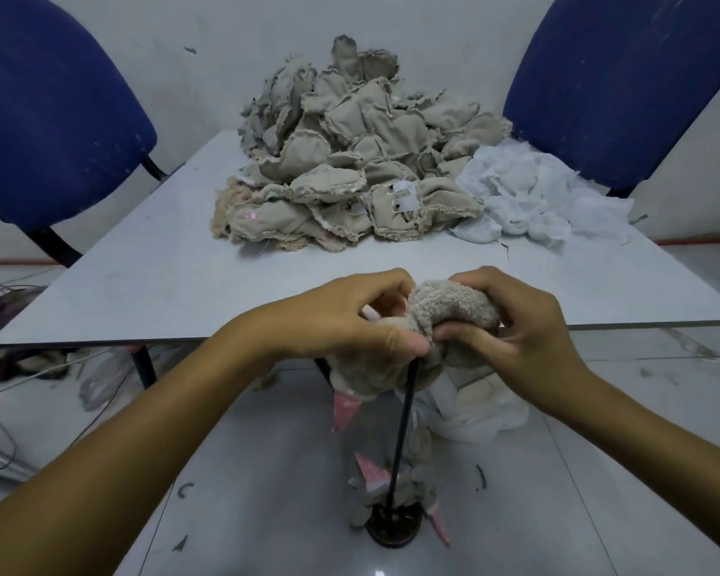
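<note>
Both hands hold a fuzzy grey-beige plush skin (445,309) in front of the table's near edge. My left hand (341,322) pinches its lower left part between thumb and curled fingers. My right hand (512,326) grips its right side, fingers curled round the fabric. The skin sits over the top of a thin black rod (404,421) that rises from a round black base (393,527) on the floor. A pink ear piece (346,409) hangs below the skin.
A big heap of inside-out beige plush skins (350,160) lies at the back of the grey table (163,284), with white fabric pieces (533,201) to its right. Two blue chairs (46,118) flank the table. More skins (408,480) and white cloth (474,409) lie on the floor.
</note>
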`<action>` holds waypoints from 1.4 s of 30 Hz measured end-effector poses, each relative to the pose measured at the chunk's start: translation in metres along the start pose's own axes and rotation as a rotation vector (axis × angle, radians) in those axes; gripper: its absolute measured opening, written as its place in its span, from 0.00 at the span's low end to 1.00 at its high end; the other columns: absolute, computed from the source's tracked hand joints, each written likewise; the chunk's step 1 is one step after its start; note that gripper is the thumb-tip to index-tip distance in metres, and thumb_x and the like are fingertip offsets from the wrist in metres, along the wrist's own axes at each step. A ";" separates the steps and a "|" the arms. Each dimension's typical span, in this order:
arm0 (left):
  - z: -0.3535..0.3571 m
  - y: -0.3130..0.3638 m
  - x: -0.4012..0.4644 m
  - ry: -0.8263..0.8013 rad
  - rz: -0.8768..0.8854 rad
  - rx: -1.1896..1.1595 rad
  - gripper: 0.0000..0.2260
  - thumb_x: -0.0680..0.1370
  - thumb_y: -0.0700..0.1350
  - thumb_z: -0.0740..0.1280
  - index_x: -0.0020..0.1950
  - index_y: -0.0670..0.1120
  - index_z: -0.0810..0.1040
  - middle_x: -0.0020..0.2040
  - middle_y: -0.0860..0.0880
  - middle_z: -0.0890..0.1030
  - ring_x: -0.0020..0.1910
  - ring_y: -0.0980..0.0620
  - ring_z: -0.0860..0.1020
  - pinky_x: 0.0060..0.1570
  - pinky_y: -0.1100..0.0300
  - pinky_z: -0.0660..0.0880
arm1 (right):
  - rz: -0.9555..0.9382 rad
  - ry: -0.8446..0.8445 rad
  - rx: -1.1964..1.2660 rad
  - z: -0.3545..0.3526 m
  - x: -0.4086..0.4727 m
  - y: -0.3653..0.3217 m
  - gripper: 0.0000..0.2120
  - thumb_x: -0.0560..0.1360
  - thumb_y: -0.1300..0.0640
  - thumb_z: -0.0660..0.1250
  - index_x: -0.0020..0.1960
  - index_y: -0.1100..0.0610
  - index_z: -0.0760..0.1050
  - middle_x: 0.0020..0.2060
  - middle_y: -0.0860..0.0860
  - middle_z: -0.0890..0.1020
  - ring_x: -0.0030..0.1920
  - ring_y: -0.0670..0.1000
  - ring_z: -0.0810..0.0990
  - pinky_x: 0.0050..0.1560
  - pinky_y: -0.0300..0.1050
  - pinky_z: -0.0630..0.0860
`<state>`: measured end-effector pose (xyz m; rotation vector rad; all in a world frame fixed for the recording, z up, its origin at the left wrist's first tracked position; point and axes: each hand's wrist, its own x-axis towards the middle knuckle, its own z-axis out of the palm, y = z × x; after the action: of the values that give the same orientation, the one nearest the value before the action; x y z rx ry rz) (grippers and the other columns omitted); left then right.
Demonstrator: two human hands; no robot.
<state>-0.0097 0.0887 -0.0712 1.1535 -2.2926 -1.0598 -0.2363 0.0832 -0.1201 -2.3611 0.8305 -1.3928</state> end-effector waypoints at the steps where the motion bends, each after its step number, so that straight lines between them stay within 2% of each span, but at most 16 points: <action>1: 0.001 0.003 0.001 0.033 0.018 -0.005 0.21 0.70 0.58 0.73 0.55 0.47 0.78 0.49 0.47 0.81 0.49 0.48 0.79 0.50 0.48 0.77 | -0.003 0.006 0.007 0.000 0.000 0.000 0.17 0.70 0.47 0.75 0.54 0.53 0.76 0.48 0.40 0.80 0.47 0.38 0.78 0.49 0.33 0.73; 3: 0.006 0.006 0.003 0.133 0.062 -0.005 0.16 0.70 0.53 0.76 0.52 0.46 0.82 0.46 0.47 0.82 0.47 0.47 0.80 0.48 0.47 0.78 | -0.016 0.017 -0.007 -0.002 0.000 0.000 0.15 0.71 0.47 0.73 0.54 0.53 0.77 0.47 0.40 0.80 0.46 0.39 0.79 0.48 0.31 0.72; 5: 0.012 0.004 0.006 0.191 0.072 0.061 0.17 0.68 0.52 0.77 0.50 0.43 0.83 0.44 0.44 0.83 0.47 0.44 0.81 0.48 0.45 0.77 | -0.043 -0.029 -0.095 -0.001 -0.002 0.002 0.13 0.72 0.47 0.71 0.49 0.57 0.80 0.41 0.44 0.80 0.41 0.41 0.76 0.43 0.31 0.70; 8: 0.019 -0.001 0.007 0.090 -0.004 0.199 0.15 0.68 0.51 0.80 0.53 0.51 0.85 0.47 0.53 0.86 0.49 0.56 0.81 0.52 0.53 0.77 | 0.007 -0.161 -0.152 0.011 -0.016 0.004 0.13 0.73 0.49 0.71 0.39 0.58 0.77 0.33 0.39 0.71 0.35 0.38 0.69 0.36 0.29 0.62; 11: 0.018 -0.004 0.007 0.064 -0.012 0.175 0.16 0.69 0.50 0.79 0.55 0.55 0.84 0.49 0.56 0.85 0.49 0.60 0.81 0.54 0.54 0.77 | 0.065 -0.177 -0.117 0.015 -0.020 0.008 0.11 0.71 0.53 0.72 0.38 0.60 0.77 0.32 0.40 0.73 0.35 0.40 0.71 0.37 0.28 0.64; 13: 0.018 -0.003 0.006 0.096 0.017 0.076 0.16 0.70 0.51 0.78 0.56 0.55 0.83 0.50 0.51 0.85 0.51 0.52 0.82 0.54 0.48 0.77 | 0.059 -0.157 -0.114 0.011 -0.019 0.009 0.11 0.72 0.51 0.72 0.39 0.58 0.76 0.33 0.43 0.74 0.35 0.41 0.71 0.37 0.28 0.65; 15: 0.021 0.000 0.003 0.138 0.052 -0.022 0.14 0.72 0.51 0.75 0.56 0.51 0.82 0.49 0.44 0.83 0.50 0.43 0.81 0.52 0.42 0.77 | 0.030 -0.137 -0.100 0.009 -0.020 0.008 0.12 0.73 0.48 0.71 0.39 0.54 0.73 0.33 0.39 0.71 0.36 0.37 0.70 0.37 0.27 0.64; 19: 0.019 0.000 0.003 0.280 0.152 -0.195 0.10 0.71 0.42 0.75 0.50 0.39 0.82 0.43 0.40 0.81 0.43 0.40 0.80 0.47 0.51 0.78 | -0.045 -0.014 -0.113 0.012 -0.019 0.003 0.12 0.75 0.51 0.69 0.39 0.58 0.74 0.35 0.42 0.69 0.35 0.40 0.66 0.37 0.29 0.63; 22: 0.015 -0.006 0.006 0.203 0.102 -0.167 0.12 0.69 0.38 0.78 0.50 0.36 0.81 0.45 0.33 0.80 0.46 0.33 0.79 0.51 0.43 0.79 | -0.081 -0.102 -0.168 0.012 -0.015 0.004 0.10 0.75 0.50 0.68 0.40 0.54 0.72 0.35 0.38 0.66 0.36 0.39 0.64 0.38 0.28 0.61; 25: 0.019 -0.009 0.008 0.135 0.063 -0.098 0.14 0.69 0.37 0.79 0.53 0.39 0.82 0.49 0.33 0.81 0.51 0.33 0.79 0.53 0.39 0.76 | 0.011 -0.185 -0.065 0.015 -0.020 0.008 0.08 0.72 0.52 0.74 0.40 0.52 0.75 0.34 0.33 0.70 0.37 0.32 0.71 0.40 0.23 0.64; 28: 0.015 -0.007 0.011 0.139 0.106 -0.099 0.14 0.67 0.37 0.80 0.49 0.40 0.81 0.46 0.35 0.80 0.47 0.36 0.79 0.51 0.42 0.78 | 0.085 -0.100 -0.011 0.009 -0.017 0.007 0.09 0.70 0.60 0.77 0.43 0.50 0.78 0.36 0.37 0.78 0.39 0.36 0.77 0.41 0.29 0.68; 30: 0.011 -0.006 0.010 0.190 0.125 -0.276 0.15 0.65 0.35 0.80 0.47 0.38 0.79 0.43 0.37 0.80 0.44 0.42 0.80 0.48 0.48 0.80 | 0.122 0.050 0.057 0.004 -0.009 -0.001 0.11 0.68 0.57 0.78 0.47 0.51 0.79 0.40 0.39 0.81 0.41 0.39 0.79 0.42 0.31 0.72; 33: 0.002 -0.008 0.008 0.184 0.153 -0.448 0.16 0.63 0.32 0.78 0.46 0.42 0.78 0.41 0.50 0.81 0.43 0.52 0.80 0.43 0.61 0.78 | 0.078 0.198 0.085 -0.001 0.006 -0.016 0.13 0.68 0.52 0.76 0.50 0.52 0.78 0.44 0.37 0.80 0.44 0.39 0.79 0.44 0.30 0.73; 35: -0.003 -0.010 0.007 0.153 0.152 -0.321 0.15 0.64 0.34 0.79 0.45 0.43 0.78 0.41 0.53 0.81 0.41 0.55 0.80 0.41 0.63 0.77 | 0.073 0.202 0.093 0.000 0.012 -0.024 0.15 0.69 0.50 0.76 0.51 0.53 0.78 0.45 0.38 0.81 0.46 0.41 0.81 0.45 0.32 0.74; 39: 0.003 -0.013 0.008 -0.002 0.051 0.219 0.17 0.63 0.50 0.78 0.49 0.55 0.79 0.43 0.60 0.82 0.44 0.59 0.80 0.45 0.58 0.76 | 0.068 0.063 0.079 0.013 0.010 -0.028 0.17 0.68 0.50 0.79 0.53 0.50 0.77 0.46 0.39 0.82 0.47 0.41 0.82 0.46 0.33 0.77; 42: 0.002 -0.009 0.008 -0.106 -0.001 0.163 0.22 0.62 0.53 0.78 0.54 0.59 0.77 0.50 0.61 0.81 0.52 0.61 0.79 0.52 0.59 0.75 | 0.088 0.024 0.085 0.017 0.005 -0.021 0.18 0.68 0.49 0.79 0.54 0.47 0.76 0.47 0.39 0.82 0.47 0.41 0.82 0.48 0.33 0.76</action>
<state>-0.0104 0.0796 -0.0795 1.1853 -2.5008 -0.9715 -0.2124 0.0961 -0.1142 -2.2208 0.8535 -1.3956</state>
